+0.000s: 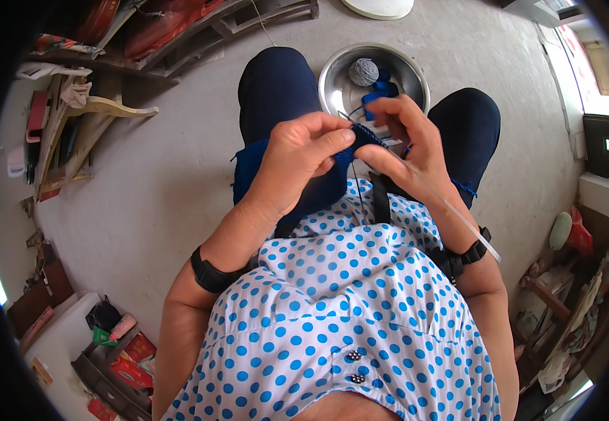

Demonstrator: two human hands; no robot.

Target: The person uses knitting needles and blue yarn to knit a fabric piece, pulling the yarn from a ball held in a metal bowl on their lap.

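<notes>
Dark blue knitted fabric lies over my lap and rises into both hands. My left hand pinches its upper edge between thumb and fingers. With the thumb against the stitches, my right hand holds the other end, its fingers raised and slightly blurred. A long pale knitting needle runs from the stitches across my right wrist. A thin dark needle points down from the work towards my dress. Beyond my hands, a steel basin on the floor holds a grey yarn ball and blue yarn.
The basin stands between my knees. Behind it is a round white stool top. A wooden rack with red bags is at upper left, and a wooden frame below it. At right, a green gourd-like object sits near the wall.
</notes>
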